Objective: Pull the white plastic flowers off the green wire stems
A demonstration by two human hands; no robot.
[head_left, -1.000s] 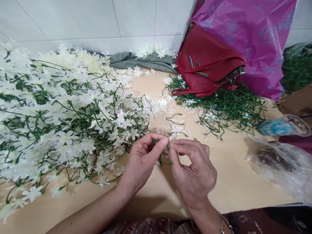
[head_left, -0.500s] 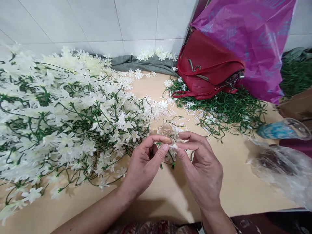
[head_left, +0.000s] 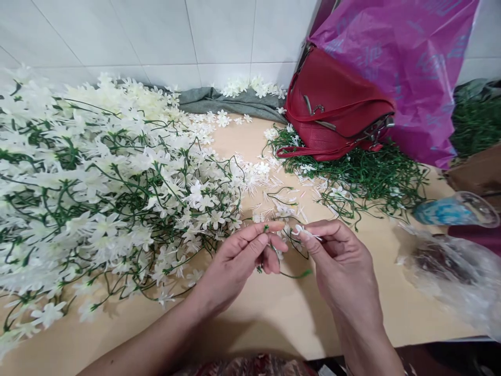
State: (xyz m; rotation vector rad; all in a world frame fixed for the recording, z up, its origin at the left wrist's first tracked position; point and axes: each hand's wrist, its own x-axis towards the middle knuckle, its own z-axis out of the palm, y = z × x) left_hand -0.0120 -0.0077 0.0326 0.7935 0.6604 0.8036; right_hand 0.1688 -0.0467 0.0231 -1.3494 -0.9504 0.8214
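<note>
In the head view, the left hand [head_left: 245, 250] pinches a green stem [head_left: 294, 276] between thumb and fingers above the table [head_left: 289, 326]. The right hand [head_left: 346, 269] grips a small white flower [head_left: 302, 231] at its fingertips, just beside the left hand's. A heap of white flowers [head_left: 105, 224] spreads to the left; a red bag [head_left: 336, 99] rests on green stems [head_left: 371, 175] beyond the right hand.

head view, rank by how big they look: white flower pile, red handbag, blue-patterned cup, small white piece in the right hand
1. White flower pile
2. Red handbag
3. Blue-patterned cup
4. Small white piece in the right hand
</note>
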